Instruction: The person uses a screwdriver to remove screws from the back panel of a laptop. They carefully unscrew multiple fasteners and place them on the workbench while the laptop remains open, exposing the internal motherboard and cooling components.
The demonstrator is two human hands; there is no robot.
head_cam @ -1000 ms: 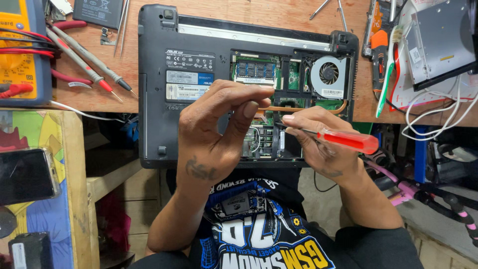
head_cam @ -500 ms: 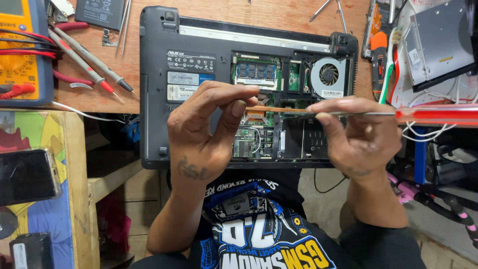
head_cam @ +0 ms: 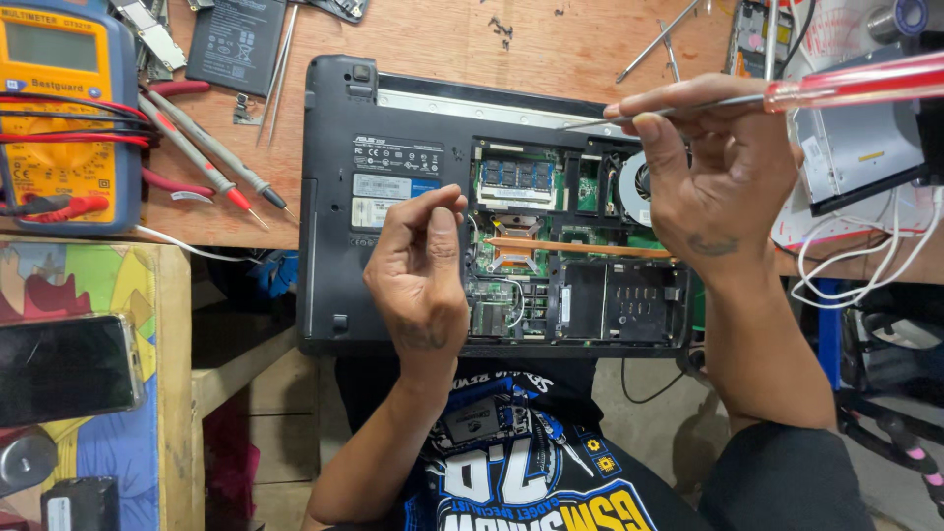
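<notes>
The right hand (head_cam: 723, 182) grips a red-handled screwdriver (head_cam: 787, 93) by its metal shaft, with the handle pointing right, above the fan corner of the opened black laptop (head_cam: 393, 118). The left hand (head_cam: 421, 270) hovers over the exposed circuit board, fingertips pinched together; whether they hold anything, I cannot tell. The laptop lies bottom-up on the wooden surface (head_cam: 442, 34), a yellow multimeter (head_cam: 59, 108) well to its left.

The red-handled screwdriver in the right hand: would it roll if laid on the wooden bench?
Probably. The screwdriver has a smooth, round-looking clear red handle and thin straight shaft, so it may roll on the flat bench. It looks rigid and light: the right hand holds it with fingertips only.
</notes>
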